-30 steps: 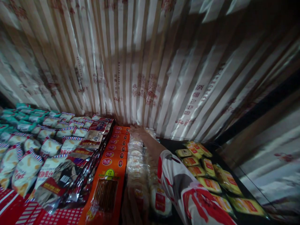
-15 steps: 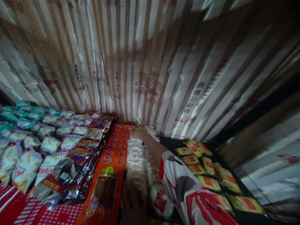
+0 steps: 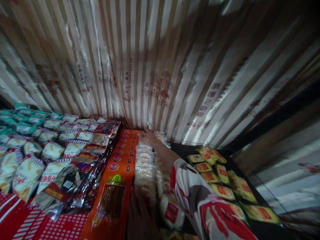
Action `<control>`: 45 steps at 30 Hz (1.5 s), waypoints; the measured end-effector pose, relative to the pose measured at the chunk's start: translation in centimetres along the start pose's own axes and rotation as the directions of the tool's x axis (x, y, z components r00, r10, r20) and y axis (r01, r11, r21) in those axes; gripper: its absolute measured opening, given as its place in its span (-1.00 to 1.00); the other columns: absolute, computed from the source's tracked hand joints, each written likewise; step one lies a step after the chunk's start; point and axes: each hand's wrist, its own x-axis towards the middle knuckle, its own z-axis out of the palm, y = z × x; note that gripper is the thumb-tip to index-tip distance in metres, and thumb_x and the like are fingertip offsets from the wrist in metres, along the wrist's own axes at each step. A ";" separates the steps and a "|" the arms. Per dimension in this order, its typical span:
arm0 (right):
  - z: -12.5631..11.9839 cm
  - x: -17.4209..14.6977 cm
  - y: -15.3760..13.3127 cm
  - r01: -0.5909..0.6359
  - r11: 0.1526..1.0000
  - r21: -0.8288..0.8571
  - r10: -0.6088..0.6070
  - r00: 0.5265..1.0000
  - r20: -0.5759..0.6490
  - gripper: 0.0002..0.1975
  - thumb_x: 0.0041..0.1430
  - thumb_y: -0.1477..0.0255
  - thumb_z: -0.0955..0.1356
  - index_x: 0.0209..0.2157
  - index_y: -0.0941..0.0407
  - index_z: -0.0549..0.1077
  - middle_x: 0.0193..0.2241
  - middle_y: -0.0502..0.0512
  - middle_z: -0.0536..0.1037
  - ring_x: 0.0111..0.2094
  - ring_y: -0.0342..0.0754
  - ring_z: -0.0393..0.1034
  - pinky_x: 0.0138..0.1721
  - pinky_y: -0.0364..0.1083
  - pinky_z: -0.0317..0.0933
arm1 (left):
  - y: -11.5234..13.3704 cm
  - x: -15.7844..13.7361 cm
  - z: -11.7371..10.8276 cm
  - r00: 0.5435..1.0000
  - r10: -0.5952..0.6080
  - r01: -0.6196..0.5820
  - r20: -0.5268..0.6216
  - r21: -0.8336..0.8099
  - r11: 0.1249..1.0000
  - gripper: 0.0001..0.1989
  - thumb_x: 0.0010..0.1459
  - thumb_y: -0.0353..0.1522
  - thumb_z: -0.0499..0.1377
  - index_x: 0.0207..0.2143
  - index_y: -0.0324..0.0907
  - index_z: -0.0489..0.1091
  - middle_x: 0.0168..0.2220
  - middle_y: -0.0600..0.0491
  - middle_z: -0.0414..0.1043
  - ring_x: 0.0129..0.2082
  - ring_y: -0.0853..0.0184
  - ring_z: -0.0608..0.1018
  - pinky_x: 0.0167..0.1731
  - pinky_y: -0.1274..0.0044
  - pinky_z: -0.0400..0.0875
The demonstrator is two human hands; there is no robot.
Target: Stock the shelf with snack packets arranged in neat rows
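Observation:
A row of round pale cakes in clear wrappers (image 3: 145, 170) runs away from me, the packs overlapping. My right hand (image 3: 148, 138) lies over the row's far end by the curtain, its fingers laid on the packs; dimness blurs their tips. At the near end my left hand (image 3: 140, 215) rests in shadow, fingers stretched along the closest packs. Neither hand is closed round a pack. A second row of wrapped cakes (image 3: 172, 211) lies just to the right, partly under my right sleeve (image 3: 192, 193). Orange packs of brown sticks (image 3: 113, 196) overlap on the left.
Dark foil packs (image 3: 67, 183), white snack bags (image 3: 28, 176) and green bags (image 3: 23, 128) fill the left side. Yellow packs (image 3: 222, 191) lie on a black surface (image 3: 178, 150) at right. A pleated curtain (image 3: 135, 63) hangs behind; a red patterned cloth (image 3: 62, 226) is in front.
The view has shifted slightly, so the goods sit a little higher in the picture. Both hands stay at the two ends of the cake row, with hardly any movement.

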 end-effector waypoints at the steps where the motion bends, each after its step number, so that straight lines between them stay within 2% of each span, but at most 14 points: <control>1: 0.0 0.0 0.0 -0.007 1.000 0.029 0.008 1.000 -0.016 -0.48 0.30 0.17 0.00 0.10 0.07 0.29 0.12 0.19 0.31 0.16 0.10 0.08 0.13 0.22 -0.10 | -0.1 -0.1 0.1 1.000 0.005 -0.005 -0.011 -0.003 1.000 -0.23 0.14 -0.27 0.07 0.29 -0.12 -0.29 0.20 -0.22 0.11 0.09 -0.03 0.33 -0.07 0.20 0.37; 5: -0.3 -0.2 0.2 -0.017 0.994 0.104 0.027 0.995 -0.091 -0.49 0.28 0.14 0.05 0.14 0.05 0.25 0.23 0.14 0.14 0.23 0.11 -0.06 0.16 0.22 -0.13 | -0.4 -0.3 0.4 0.999 0.018 -0.020 -0.043 -0.027 0.999 -0.24 0.14 -0.27 0.07 0.29 -0.09 -0.29 0.25 -0.17 0.03 0.14 -0.03 0.27 -0.07 0.21 0.39; 7: -0.6 -0.9 0.4 0.009 0.991 0.134 0.019 0.977 -0.211 -0.50 0.29 0.19 0.07 0.14 0.10 0.25 0.23 0.18 0.12 0.24 0.09 -0.07 0.18 0.19 -0.13 | -0.6 -0.4 0.4 0.999 0.022 -0.024 -0.049 -0.036 0.999 -0.24 0.15 -0.27 0.06 0.29 -0.09 -0.29 0.25 -0.17 0.03 0.14 -0.02 0.27 -0.07 0.21 0.39; 10: -1.2 -3.3 0.9 0.122 0.965 0.231 0.004 0.878 -0.478 -0.55 0.28 0.28 0.11 0.04 0.23 0.36 0.15 0.28 0.25 0.20 0.02 0.04 0.20 0.06 -0.07 | -0.7 -0.4 0.2 0.999 0.030 -0.031 -0.040 -0.037 0.999 -0.25 0.16 -0.25 0.06 0.29 -0.10 -0.29 0.24 -0.19 0.03 0.14 -0.02 0.28 -0.08 0.20 0.40; 12: -1.6 -6.0 1.5 0.212 0.929 0.303 0.013 0.800 -0.600 -0.57 0.27 0.30 0.12 -0.02 0.25 0.41 0.09 0.28 0.32 0.14 -0.02 0.15 0.17 0.00 0.01 | -0.6 -0.4 -0.1 0.999 0.039 -0.039 -0.021 -0.031 0.999 -0.25 0.17 -0.25 0.06 0.29 -0.09 -0.29 0.24 -0.20 0.02 0.14 -0.04 0.27 -0.09 0.20 0.41; 15: -1.9 -11.5 2.5 0.284 0.880 0.381 0.071 0.714 -0.697 -0.61 0.26 0.29 0.14 -0.08 0.18 0.44 0.02 0.24 0.40 0.06 -0.03 0.25 0.11 0.02 0.12 | -0.5 -0.4 -0.6 0.998 0.060 -0.060 -0.015 -0.005 0.998 -0.25 0.17 -0.26 0.07 0.29 -0.10 -0.30 0.25 -0.26 -0.01 0.15 -0.07 0.26 -0.11 0.20 0.42; 17: -1.7 -15.8 2.9 0.285 0.867 0.408 0.115 0.683 -0.722 -0.65 0.26 0.30 0.14 -0.10 0.13 0.44 -0.02 0.19 0.42 0.02 -0.04 0.28 0.09 0.04 0.15 | -0.5 -0.3 -0.9 0.995 0.094 -0.093 -0.044 0.020 0.995 -0.22 0.16 -0.25 0.09 0.29 -0.14 -0.30 0.24 -0.31 -0.01 0.15 -0.08 0.24 -0.11 0.21 0.41; 20: -0.2 -22.3 3.0 0.221 0.869 0.444 0.200 0.663 -0.721 -0.70 0.24 0.34 0.18 -0.11 0.11 0.42 -0.09 0.18 0.44 -0.02 -0.02 0.30 0.04 0.06 0.19 | -0.4 -0.3 -1.1 0.988 0.141 -0.139 -0.057 0.032 0.990 -0.21 0.15 -0.24 0.10 0.29 -0.19 -0.29 0.22 -0.35 0.01 0.16 -0.07 0.23 -0.07 0.22 0.39; 23: 2.8 -27.6 2.6 0.112 0.876 0.470 0.286 0.662 -0.692 -0.71 0.22 0.33 0.21 -0.09 0.12 0.40 -0.13 0.19 0.44 -0.06 0.00 0.31 0.01 0.07 0.21 | -0.4 -0.3 -1.3 0.988 0.146 -0.145 -0.051 0.022 0.989 -0.23 0.15 -0.21 0.09 0.28 -0.24 -0.23 0.20 -0.36 0.04 0.15 -0.06 0.24 -0.06 0.21 0.37; 26: 5.9 -30.9 2.1 -0.011 0.866 0.501 0.351 0.726 -0.591 -0.62 0.19 0.26 0.24 -0.01 0.12 0.34 -0.13 0.21 0.42 -0.11 0.02 0.33 -0.09 0.05 0.28 | -0.4 -0.2 -1.6 0.988 0.146 -0.146 -0.049 0.001 0.989 -0.25 0.15 -0.19 0.08 0.28 -0.26 -0.19 0.19 -0.35 0.07 0.15 -0.05 0.25 -0.06 0.21 0.37; 29: 8.1 -32.4 1.4 -0.113 0.860 0.498 0.394 0.768 -0.505 -0.47 0.11 0.16 0.29 0.06 0.14 0.27 -0.09 0.24 0.40 -0.07 0.08 0.30 -0.09 0.07 0.28 | -0.5 -0.1 -1.8 0.983 0.173 -0.174 -0.055 -0.020 0.984 -0.26 0.16 -0.17 0.05 0.27 -0.26 -0.19 0.20 -0.34 0.06 0.18 -0.03 0.20 -0.03 0.21 0.35; 33: 9.2 -32.8 0.4 -0.205 0.835 0.510 0.461 0.768 -0.444 -0.33 0.09 0.17 0.30 0.18 0.13 0.11 -0.12 0.21 0.43 -0.11 0.07 0.34 -0.10 0.06 0.28 | -0.7 -0.3 -1.8 0.978 0.191 -0.194 -0.082 -0.038 0.980 -0.27 0.18 -0.17 0.03 0.27 -0.29 -0.19 0.23 -0.36 -0.01 0.22 -0.02 0.13 0.03 0.17 0.29; 40: 9.1 -31.7 -0.1 -0.119 0.807 0.579 0.439 0.776 -0.453 -0.38 0.13 0.32 0.26 0.21 0.14 0.07 -0.27 0.13 0.44 -0.26 -0.01 0.36 -0.15 -0.01 0.29 | -0.5 -1.9 -2.2 0.977 0.195 -0.205 -0.092 -0.116 0.972 -0.34 0.19 -0.26 0.06 0.26 -0.25 -0.14 0.26 -0.34 -0.09 0.24 -0.02 0.07 0.04 0.13 0.27; 45: 9.1 -30.1 0.4 -0.053 0.789 0.612 0.413 0.784 -0.464 -0.37 0.14 0.31 0.24 0.22 0.13 0.03 -0.32 0.11 0.41 -0.34 -0.01 0.35 -0.25 -0.03 0.34 | -0.5 -2.5 -2.2 0.984 0.170 -0.175 -0.049 -0.137 0.975 -0.37 0.19 -0.31 0.05 0.25 -0.19 -0.14 0.27 -0.31 -0.12 0.25 -0.01 0.04 0.05 0.11 0.25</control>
